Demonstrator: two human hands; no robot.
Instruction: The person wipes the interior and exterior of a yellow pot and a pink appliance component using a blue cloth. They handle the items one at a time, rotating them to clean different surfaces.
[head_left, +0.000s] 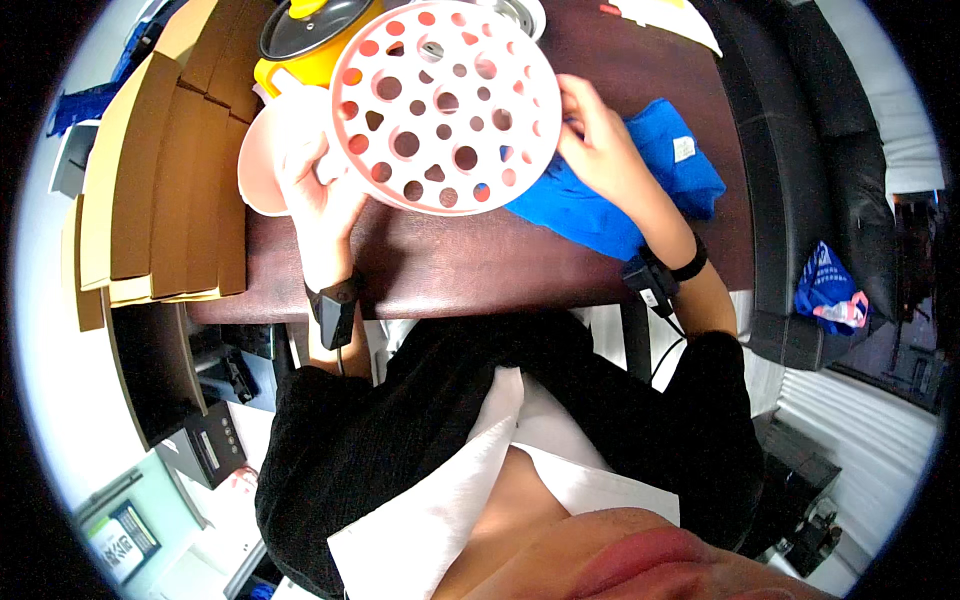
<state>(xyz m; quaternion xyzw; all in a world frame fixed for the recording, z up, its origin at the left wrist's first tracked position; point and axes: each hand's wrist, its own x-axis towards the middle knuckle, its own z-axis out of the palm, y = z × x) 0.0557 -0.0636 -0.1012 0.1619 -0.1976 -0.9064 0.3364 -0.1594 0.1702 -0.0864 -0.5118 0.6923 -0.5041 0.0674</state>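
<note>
A round plastic tray (435, 150), white and pink with many round and triangular holes, is held up in front of me. My left hand (322, 180) grips its lower left side. On the opposite rim, the fingers of my right hand (596, 142) touch the edge, their tips partly hidden by it. A pink plastic bowl-like piece (260, 169) shows beside my left hand; whether it is joined to the tray, I cannot tell. Below my right hand lies a crumpled blue cloth (600, 214) with a white tag.
Behind the tray stands a yellow pot (319, 61) with a dark lid (311, 34). A metal dish or lid (531, 16) is partly covered. Cardboard boxes (172, 187) line the left side of the brown table (450, 277). White sheet material (675, 19) lies far right, near a black sofa (795, 165).
</note>
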